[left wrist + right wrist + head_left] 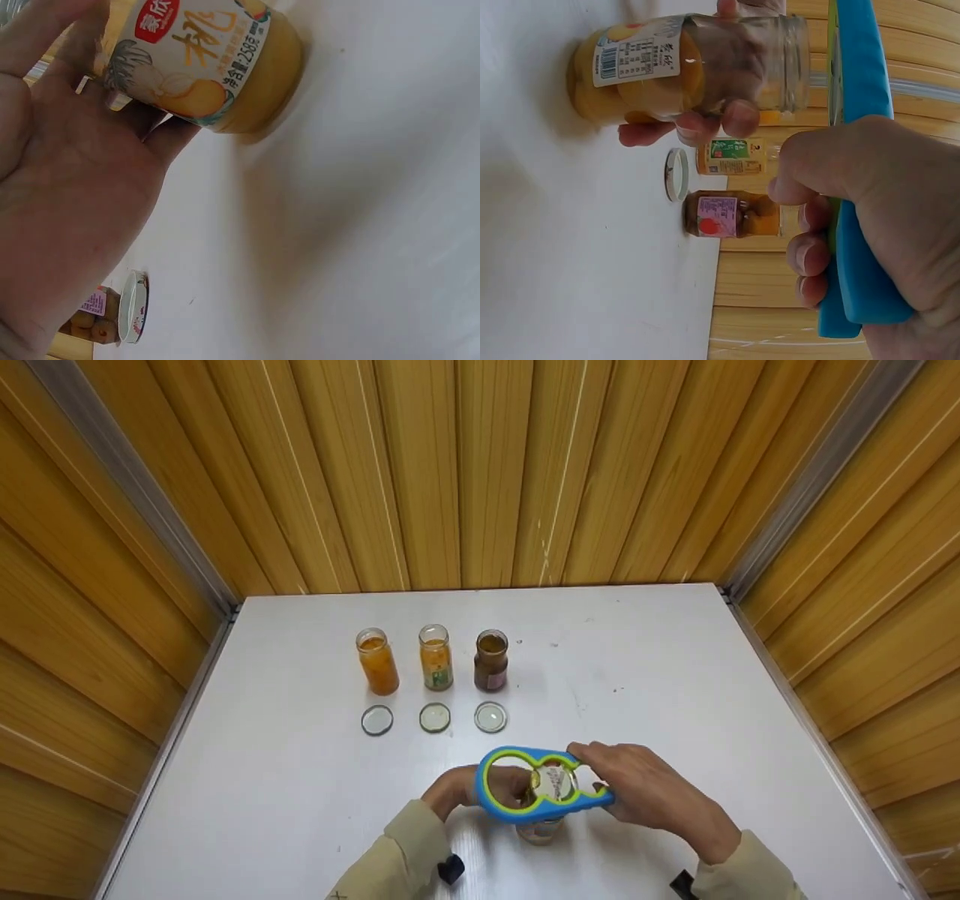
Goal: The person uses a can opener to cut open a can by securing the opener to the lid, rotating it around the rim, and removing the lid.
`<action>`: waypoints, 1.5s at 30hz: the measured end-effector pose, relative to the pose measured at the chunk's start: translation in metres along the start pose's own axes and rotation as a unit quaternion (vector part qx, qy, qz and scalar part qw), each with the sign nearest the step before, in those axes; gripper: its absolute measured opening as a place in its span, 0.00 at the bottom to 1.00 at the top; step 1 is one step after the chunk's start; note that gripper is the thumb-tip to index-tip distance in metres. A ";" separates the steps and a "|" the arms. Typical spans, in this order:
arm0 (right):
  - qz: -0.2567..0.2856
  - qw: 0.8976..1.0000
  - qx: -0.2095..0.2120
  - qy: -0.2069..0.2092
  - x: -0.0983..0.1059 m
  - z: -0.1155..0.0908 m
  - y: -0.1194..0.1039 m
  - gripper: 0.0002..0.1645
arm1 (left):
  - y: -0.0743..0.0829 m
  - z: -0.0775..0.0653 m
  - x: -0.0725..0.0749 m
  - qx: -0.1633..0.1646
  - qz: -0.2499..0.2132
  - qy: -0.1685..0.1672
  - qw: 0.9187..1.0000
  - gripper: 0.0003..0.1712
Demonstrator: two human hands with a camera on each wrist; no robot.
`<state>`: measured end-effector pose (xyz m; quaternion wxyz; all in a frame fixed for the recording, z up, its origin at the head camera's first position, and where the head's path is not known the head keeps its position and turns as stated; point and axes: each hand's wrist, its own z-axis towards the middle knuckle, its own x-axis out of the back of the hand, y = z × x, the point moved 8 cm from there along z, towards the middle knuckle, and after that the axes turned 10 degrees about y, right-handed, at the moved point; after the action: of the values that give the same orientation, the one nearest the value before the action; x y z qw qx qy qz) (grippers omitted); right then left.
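Note:
My left hand (pixel 457 787) grips a glass jar (pixel 645 64) of yellow peach pieces close over the white table, fingers wrapped round its side. A peach picture marks the jar's label (pixel 202 67) in the left wrist view. The jar's threaded mouth (pixel 795 64) shows bare in the right wrist view. My right hand (pixel 649 787) holds a blue jar opener (pixel 525 815) with green-lined holes by its narrow end, just over the jar mouth. A whitish lid (pixel 553 782) with printing shows in the opener's middle hole.
Three uncovered jars stand in a row farther back: an orange one (pixel 381 671), a yellow one with a green label (pixel 436 667) and a brown one (pixel 491 671). In front of each lies a lid (pixel 377 720). Wood-look walls (pixel 487 472) enclose the table (pixel 285 780).

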<state>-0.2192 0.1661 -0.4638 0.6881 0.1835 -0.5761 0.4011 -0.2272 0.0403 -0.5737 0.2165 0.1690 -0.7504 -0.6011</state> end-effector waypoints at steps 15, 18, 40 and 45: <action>-0.039 0.993 -0.100 0.043 0.035 -0.037 0.055 0.45 | -0.001 0.016 0.023 -0.003 -0.023 0.113 0.993 0.37; -0.044 0.992 -0.107 0.058 0.041 -0.047 0.064 0.46 | 0.000 0.021 0.031 -0.016 -0.014 0.122 0.992 0.38; -0.032 0.975 -0.214 0.051 0.053 -0.086 0.099 0.48 | 0.002 0.047 0.072 -0.033 -0.021 0.204 0.978 0.34; -0.039 0.976 -0.205 0.060 0.057 -0.088 0.102 0.47 | 0.004 0.054 0.077 -0.037 -0.027 0.221 0.974 0.35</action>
<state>-0.2397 0.3105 -0.4556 0.7599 0.0361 -0.5960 0.2571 -0.3214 0.0460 -0.5706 0.3665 0.3100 -0.6565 -0.5819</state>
